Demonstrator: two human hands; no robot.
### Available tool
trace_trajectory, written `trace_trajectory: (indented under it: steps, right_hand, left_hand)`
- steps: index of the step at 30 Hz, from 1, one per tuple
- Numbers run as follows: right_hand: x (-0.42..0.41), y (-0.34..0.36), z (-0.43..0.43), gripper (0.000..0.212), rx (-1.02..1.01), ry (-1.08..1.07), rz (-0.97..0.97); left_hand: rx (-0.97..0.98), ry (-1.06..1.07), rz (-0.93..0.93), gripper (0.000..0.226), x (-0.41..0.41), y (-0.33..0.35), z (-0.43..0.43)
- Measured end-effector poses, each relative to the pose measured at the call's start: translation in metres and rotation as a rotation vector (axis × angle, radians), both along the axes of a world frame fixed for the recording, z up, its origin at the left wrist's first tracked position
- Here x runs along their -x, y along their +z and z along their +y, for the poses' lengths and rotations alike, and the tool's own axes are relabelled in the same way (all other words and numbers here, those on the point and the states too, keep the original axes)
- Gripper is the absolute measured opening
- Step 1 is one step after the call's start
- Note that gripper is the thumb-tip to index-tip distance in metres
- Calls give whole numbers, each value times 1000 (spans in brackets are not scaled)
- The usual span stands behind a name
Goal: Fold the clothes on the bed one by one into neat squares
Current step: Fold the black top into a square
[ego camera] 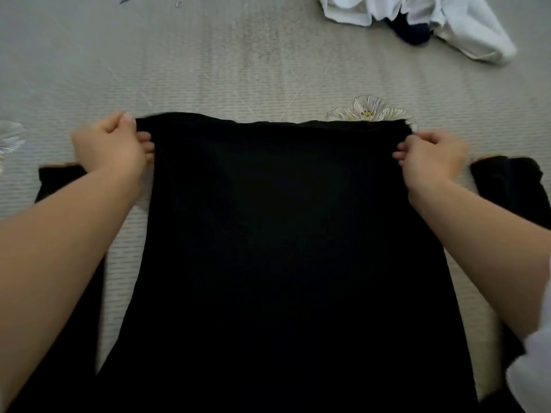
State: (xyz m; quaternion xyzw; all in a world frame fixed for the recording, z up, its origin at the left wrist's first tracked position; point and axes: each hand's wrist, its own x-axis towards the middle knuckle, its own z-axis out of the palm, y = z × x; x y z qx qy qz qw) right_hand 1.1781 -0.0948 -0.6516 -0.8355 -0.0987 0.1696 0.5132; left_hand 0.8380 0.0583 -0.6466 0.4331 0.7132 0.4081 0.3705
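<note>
Both bare forearms reach forward from the near edge, spread apart, to the far edge of a black garment (277,234) that lies across the bed (208,70) in the middle of the view. The left hand (111,144) grips the garment's far left corner, thumb on top and fingers curled beneath the cloth. The right hand (432,158) pinches the far right corner in the same manner, knuckles up and fingertips tucked under the edge. The cloth is drawn straight between the two hands. Black fabric, seemingly the garment's sleeves, shows on the bed beside each wrist, at left (59,180) and at right (510,183). A white sleeve (533,374) covers the right upper arm at the near right. At the far right, well apart from the hands, lies a heap of white clothes (447,22) with a dark garment (414,32) among them. The bedcover is pale grey with printed flowers (369,110)
</note>
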Motion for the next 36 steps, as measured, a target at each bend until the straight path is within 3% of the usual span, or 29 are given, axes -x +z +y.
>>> trace_trajectory:
  steps: [1,4,7,9,13,17,20,22,26,30,34,36]
  right_hand:
    - [3,-2,-1,27,42,42,-36]
    - [28,4,-20,58,187,315,-241]
    - [56,-1,-52,64,369,759,-605]
    - [56,-11,-69,63,590,884,-664]
    - [43,-15,-73,64,756,827,-600]
    - [67,-3,-89,66,709,797,-630]
    - [106,3,-148,67,618,956,-676]
    - [121,-3,-198,68,691,1032,-671]
    - [112,-5,-245,69,797,856,-571]
    - [113,0,-243,69,825,874,-540]
    - [108,16,-252,64,738,890,-501]
    - [98,26,-267,57,628,797,-516]
  left_hand:
    - [24,-59,35,45,-3,-4,-5]
    - [-68,-363,576,62,-6,-6,-43]
    - [-247,-743,842,59,-8,-11,-95]
    - [-190,-873,966,62,-1,-23,-114]
    - [-29,-821,977,62,8,-27,-112]
    - [-61,-860,951,61,6,-13,-132]
    - [-125,-929,898,63,22,-7,-188]
    - [-25,-912,916,66,47,-10,-226]
    - [86,-779,972,66,84,-12,-250]
    - [138,-725,979,65,78,-9,-256]
    - [282,-645,915,66,61,1,-274]
    - [234,-678,860,66,40,9,-297]
